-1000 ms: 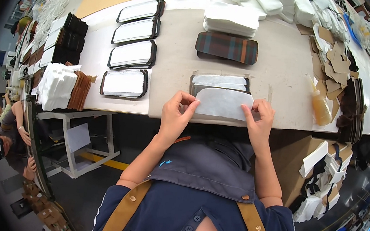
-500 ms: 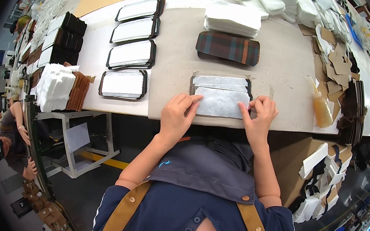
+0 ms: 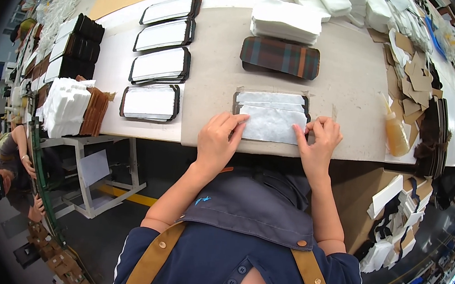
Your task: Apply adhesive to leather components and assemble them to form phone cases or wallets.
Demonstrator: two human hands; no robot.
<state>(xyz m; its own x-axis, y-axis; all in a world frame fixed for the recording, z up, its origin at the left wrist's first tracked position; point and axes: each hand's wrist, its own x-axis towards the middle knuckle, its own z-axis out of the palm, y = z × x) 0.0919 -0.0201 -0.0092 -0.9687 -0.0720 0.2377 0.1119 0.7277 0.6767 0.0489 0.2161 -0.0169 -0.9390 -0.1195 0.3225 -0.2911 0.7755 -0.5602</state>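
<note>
White sheet: it lies at the centre of the frame, near the tabletop's [image 3: 213, 71] front edge, over a dark-edged panel [image 3: 236, 102] with pale strips showing above it.
Left hand [image 3: 218, 136]: thumb and forefinger are slightly apart at the sheet's [image 3: 271, 126] left edge, touching it; whether the fingers pinch or only press, I cannot tell.
Right hand [image 3: 320, 146]: the thumb rests on the sheet's right end, the forefinger just beyond that edge, a small gap between; a firm grip cannot be made out.
Two-ended hold: probably keeps the sheet flat and square to the panel.
Plaid pieces [image 3: 279, 57] and white stack [image 3: 285, 21]: upper centre, straight ahead of the hands, likely for easy reach.
Pale-faced bundles [image 3: 157, 67]: four in a column, left of centre, spaced apart, perhaps so each stays separate.
Bottle of amber liquid [image 3: 397, 133]: right of centre, seemingly placed beside the working spot yet out of the hands' way.
</note>
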